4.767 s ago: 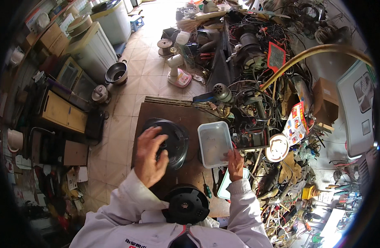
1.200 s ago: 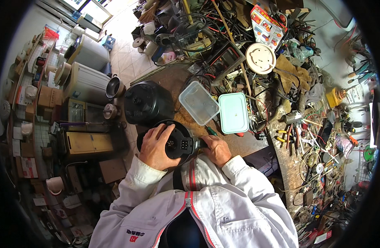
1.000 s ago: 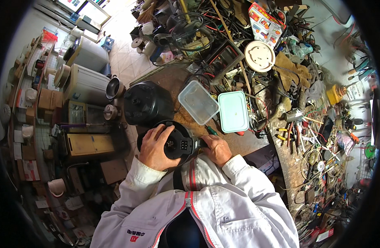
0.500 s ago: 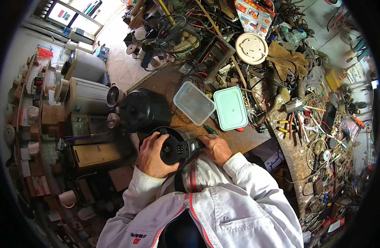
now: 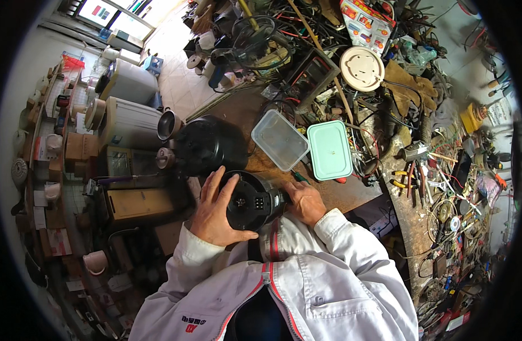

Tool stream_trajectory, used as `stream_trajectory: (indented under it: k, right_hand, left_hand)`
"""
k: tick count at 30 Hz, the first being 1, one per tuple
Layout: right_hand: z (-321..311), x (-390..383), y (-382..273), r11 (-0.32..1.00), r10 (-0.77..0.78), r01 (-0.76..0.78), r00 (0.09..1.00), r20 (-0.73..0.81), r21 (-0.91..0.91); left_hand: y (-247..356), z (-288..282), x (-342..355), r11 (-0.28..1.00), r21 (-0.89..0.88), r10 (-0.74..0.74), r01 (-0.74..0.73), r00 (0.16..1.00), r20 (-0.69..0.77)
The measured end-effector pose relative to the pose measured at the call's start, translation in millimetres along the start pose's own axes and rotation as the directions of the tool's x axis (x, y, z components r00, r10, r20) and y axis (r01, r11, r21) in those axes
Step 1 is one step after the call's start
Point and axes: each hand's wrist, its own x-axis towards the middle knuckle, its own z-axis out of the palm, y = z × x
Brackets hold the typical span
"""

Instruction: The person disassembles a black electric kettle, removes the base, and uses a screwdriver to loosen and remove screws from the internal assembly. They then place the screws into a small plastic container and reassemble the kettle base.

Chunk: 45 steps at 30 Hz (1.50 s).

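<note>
A black round appliance (image 5: 248, 211) is tilted at my lap so that its base faces up. A toothed metal coupling sits in the middle of the base, beside a square connector with several holes. My left hand (image 5: 214, 219) lies along the left rim, fingers and thumb spread wide, index fingertip and thumb near the edge. On the opposite side, my right hand (image 5: 305, 203) is closed on the appliance; its curled fingers are partly hidden. Just beyond stands a large black pot-like vessel (image 5: 215, 145). A green-handled screwdriver (image 5: 298, 177) lies on the table behind my right hand.
On the brown table (image 5: 346, 196) are a clear plastic box (image 5: 280, 140) and a mint-green lid (image 5: 330, 150). Tangled cables, a cream round disc (image 5: 362, 69), pliers (image 5: 401, 179) and loose tools crowd the bench at right. Shelves and boxes (image 5: 82, 149) fill the left.
My left hand's fingers have spread and shifted toward the left rim, uncovering more of the base. The base has turned more squarely upward. My right hand keeps its grip. The whole view has shifted slightly.
</note>
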Motion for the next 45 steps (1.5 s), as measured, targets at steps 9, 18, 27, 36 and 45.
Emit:
stream_trajectory:
  k: [9,18,27,36,45]
  right_hand:
    - [-32,0,-21,0.935,-0.078,0.086,0.996,-0.039,0.343]
    - [-57,17,-60,0.816,-0.036,-0.009,0.997,0.066,0.579]
    - [-60,66,-103,0.940,0.026,-0.044,0.998,0.057,0.339]
    - [-45,115,-132,0.986,-0.162,0.152,0.975,0.151,0.075]
    - [-47,118,-150,0.984,-0.160,0.175,0.941,0.299,-0.024]
  left_hand:
    - [-68,55,-28,0.379,-0.925,-0.235,0.009,0.968,-0.087]
    - [-83,125,-40,-0.107,-0.975,-0.304,-0.196,0.940,-0.155]
    - [-107,139,-7,-0.679,-0.724,-0.136,-0.126,0.990,-0.045]
    - [-148,192,55,-0.270,-0.954,-0.213,0.134,0.958,0.194]
    - [-139,224,69,0.163,-0.978,-0.189,0.127,0.977,0.095]
